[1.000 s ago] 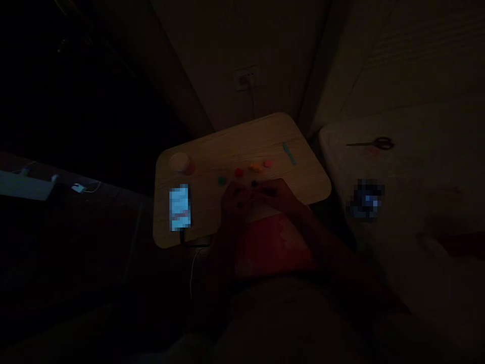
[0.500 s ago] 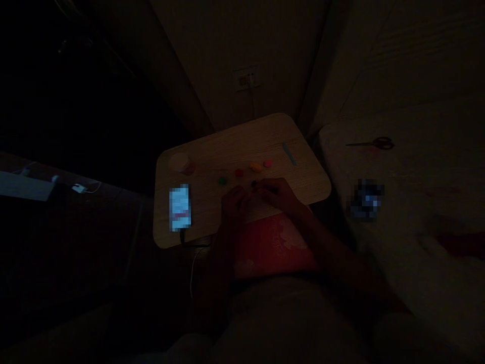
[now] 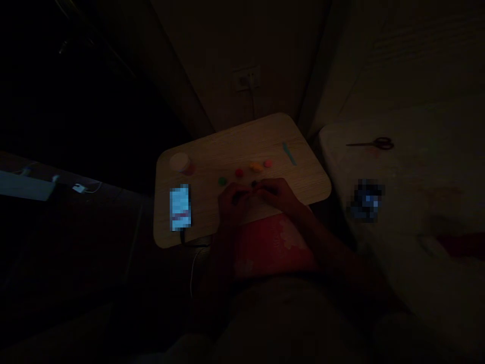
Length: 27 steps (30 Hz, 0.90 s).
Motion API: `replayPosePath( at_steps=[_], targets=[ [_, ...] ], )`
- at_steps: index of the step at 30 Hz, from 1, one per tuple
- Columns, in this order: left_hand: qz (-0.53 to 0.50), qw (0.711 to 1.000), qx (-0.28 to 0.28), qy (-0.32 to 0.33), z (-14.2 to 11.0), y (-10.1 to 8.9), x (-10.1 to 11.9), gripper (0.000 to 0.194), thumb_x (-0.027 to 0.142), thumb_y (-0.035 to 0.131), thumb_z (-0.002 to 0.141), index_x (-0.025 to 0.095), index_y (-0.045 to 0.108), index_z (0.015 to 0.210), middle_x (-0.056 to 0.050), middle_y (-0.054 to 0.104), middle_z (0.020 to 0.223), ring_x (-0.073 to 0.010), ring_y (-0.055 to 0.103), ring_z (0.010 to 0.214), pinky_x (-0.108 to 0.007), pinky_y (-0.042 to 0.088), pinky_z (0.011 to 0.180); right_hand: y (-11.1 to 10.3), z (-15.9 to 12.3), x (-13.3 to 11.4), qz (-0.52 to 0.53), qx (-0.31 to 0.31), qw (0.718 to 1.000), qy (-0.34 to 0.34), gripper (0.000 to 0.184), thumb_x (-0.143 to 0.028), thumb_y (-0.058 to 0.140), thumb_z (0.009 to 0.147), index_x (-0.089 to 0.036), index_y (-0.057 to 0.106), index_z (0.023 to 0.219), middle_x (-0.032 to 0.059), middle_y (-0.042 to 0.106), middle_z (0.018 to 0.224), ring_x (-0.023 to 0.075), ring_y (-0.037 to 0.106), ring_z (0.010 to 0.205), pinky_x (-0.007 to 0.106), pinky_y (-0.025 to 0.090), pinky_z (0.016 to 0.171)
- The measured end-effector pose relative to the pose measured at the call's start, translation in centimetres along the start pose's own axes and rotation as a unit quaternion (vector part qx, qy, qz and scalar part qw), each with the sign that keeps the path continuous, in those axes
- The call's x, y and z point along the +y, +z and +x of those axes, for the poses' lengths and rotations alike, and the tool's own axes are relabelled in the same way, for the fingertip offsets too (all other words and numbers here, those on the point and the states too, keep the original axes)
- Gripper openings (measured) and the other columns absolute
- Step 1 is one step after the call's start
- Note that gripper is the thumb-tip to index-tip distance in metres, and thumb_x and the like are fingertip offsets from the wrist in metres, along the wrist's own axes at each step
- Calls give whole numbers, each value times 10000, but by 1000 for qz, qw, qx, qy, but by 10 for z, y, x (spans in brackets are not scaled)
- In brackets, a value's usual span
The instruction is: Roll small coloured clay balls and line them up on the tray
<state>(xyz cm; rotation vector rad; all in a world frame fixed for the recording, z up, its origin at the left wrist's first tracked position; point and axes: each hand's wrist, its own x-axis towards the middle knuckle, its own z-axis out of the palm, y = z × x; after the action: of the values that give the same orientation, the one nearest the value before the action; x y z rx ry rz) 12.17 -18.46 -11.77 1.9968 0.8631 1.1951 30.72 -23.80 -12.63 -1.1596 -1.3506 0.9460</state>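
Dim light leaves most detail dark. My left hand [image 3: 233, 199] and my right hand [image 3: 273, 191] meet over the near edge of a small wooden table [image 3: 212, 144]. The fingers of both are curled and pinched together; what lies between them is too dark to make out. Just beyond the fingertips sits a small dark lump [image 3: 254, 184]. Past it lie a green lump [image 3: 222, 180], a red lump [image 3: 239, 172], an orange lump [image 3: 256, 167] and a pink lump [image 3: 268, 163], like modelling clay. A blue-green strip-like tool [image 3: 289, 153] rests farther right.
A lidded tub [image 3: 179, 163] stands at the table's left, with a lit phone [image 3: 180, 208] and its cable nearer. Red floral cloth [image 3: 276, 245] lies below the table edge. Scissors [image 3: 373, 144] and a blurred object [image 3: 366, 201] are on the pale surface at right.
My left hand has shifted slightly left and up, its fingers arching more toward the right hand. My right hand stays nearly in place. The lumps have not moved.
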Motion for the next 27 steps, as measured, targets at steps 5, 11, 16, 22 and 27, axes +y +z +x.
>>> replayPosePath(
  at_steps=[5, 11, 16, 22, 27],
  targets=[
    [-1, 1000, 4, 8, -1, 1, -3, 111, 275, 714, 914, 191, 786, 924, -56, 781, 906, -188, 719, 852, -321, 576, 816, 1, 0, 1, 0, 2, 1000, 1, 318, -468, 718, 873, -160, 790, 914, 56, 751, 817, 166, 637, 704, 277, 490, 665],
    [-10, 999, -10, -30, -4, 1, -8, 201, 240, 644, 946, 197, 805, 1058, -73, 813, 990, -190, 741, 857, -328, 596, 822, 2, -1, 3, -5, 16, 1000, 2, 306, -467, 732, 859, -167, 788, 890, 52, 741, 802, 158, 614, 677, 267, 466, 619],
    [-3, 997, -11, -73, -6, 1, -5, 112, 276, 733, 871, 185, 798, 880, -45, 797, 854, -181, 716, 777, -304, 578, 768, 2, -1, 3, -12, 21, 1000, 2, 307, -471, 738, 849, -167, 770, 863, 36, 706, 750, 143, 570, 651, 256, 437, 590],
    [20, 998, -11, -55, -4, 0, -2, 251, 346, 691, 901, 174, 723, 722, -2, 689, 669, -132, 601, 622, -247, 477, 622, 2, -2, -1, -47, 16, 998, -32, 353, -409, 803, 805, -177, 771, 1069, -20, 621, 681, 119, 498, 581, 246, 405, 557],
    [3, 995, -73, -62, -2, 3, -4, 304, 382, 645, 954, 177, 764, 763, -28, 738, 714, -162, 649, 654, -280, 500, 652, 3, -2, 0, -100, 16, 990, -93, 372, -456, 843, 796, -227, 794, 1085, 34, 722, 843, 165, 607, 696, 285, 491, 661]
  ],
)
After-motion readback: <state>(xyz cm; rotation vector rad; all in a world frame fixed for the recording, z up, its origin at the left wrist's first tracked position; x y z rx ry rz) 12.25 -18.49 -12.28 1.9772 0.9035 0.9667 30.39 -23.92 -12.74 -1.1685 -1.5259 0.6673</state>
